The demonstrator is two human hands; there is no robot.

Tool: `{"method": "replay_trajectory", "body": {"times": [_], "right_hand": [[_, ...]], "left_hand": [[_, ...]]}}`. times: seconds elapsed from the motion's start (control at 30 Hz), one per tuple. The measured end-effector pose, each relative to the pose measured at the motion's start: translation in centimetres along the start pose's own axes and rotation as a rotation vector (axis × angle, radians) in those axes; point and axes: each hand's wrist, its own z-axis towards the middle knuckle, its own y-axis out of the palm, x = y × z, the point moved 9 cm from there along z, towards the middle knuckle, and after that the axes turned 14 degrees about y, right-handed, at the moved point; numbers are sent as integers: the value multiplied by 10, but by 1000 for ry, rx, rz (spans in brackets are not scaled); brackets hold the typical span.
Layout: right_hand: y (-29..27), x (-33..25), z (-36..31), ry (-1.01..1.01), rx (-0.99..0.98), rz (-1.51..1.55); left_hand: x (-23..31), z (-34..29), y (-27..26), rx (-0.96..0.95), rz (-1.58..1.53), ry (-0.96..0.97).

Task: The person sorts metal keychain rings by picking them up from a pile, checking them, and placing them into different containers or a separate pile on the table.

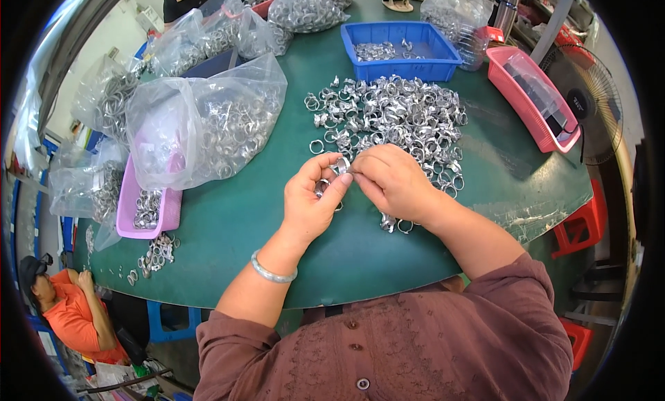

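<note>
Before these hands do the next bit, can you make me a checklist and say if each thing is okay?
1. Left hand has a metal ring: ok, it's held at the fingertips.
2. Right hand is close to it: ok, its fingertips are right beside the ring.
3. Right fingertips have a firm grip: cannot tell, the fingers hide it.
4. Ring pile is near: ok, just beyond the right hand.
5. Blue tray has room: ok, only part of its bottom is covered.
6. Green table is unmarked: not ok, it's scuffed near the right edge.
</note>
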Motion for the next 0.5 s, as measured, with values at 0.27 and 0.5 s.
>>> {"method": "replay_trajectory", "body": {"times": [0.27, 0.5], "right_hand": [[-2, -4, -1, -13, 6, -59], [-7, -15, -3, -96, 53, -92]], "left_hand": [[2, 0, 0, 29, -38, 22], [-4, -2, 1, 69, -153, -19]]}}
